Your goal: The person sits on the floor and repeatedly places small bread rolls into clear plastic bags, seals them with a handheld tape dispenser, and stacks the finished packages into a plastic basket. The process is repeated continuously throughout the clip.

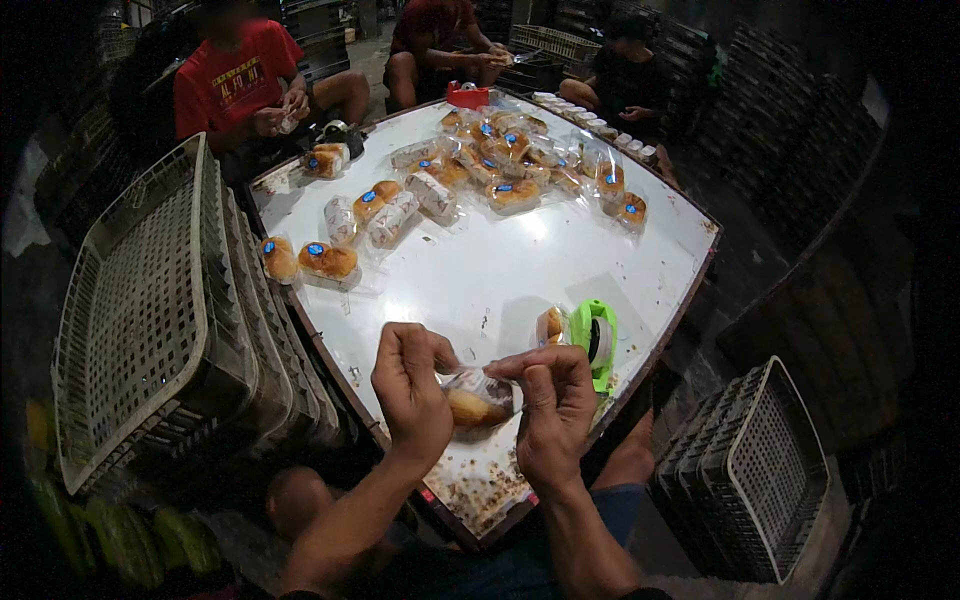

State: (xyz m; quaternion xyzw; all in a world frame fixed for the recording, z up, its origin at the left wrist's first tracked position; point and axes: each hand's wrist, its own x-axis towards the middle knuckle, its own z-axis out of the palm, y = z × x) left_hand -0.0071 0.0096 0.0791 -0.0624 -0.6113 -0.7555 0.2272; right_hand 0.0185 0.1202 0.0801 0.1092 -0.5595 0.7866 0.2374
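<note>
Near the close corner of the white table [517,262], my left hand [416,390] pinches the left side of a clear plastic bag around a bread roll [476,405]. On its right side, my right hand [551,405] pinches the same bag between thumb and fingers. The roll lies low between both hands, golden brown with a darker part to the right. Just beyond my right hand stands a green tape dispenser [609,337] with a roll of tape. Touching its left side is another wrapped roll [553,326], partly hidden.
Many wrapped rolls [514,195] with blue stickers spread over the far half. A red tape dispenser [467,96] stands at the far corner. Stacked plastic crates stand left [196,300] and right [776,465]. Several co-workers sit around the far edges, one in a red shirt [244,82].
</note>
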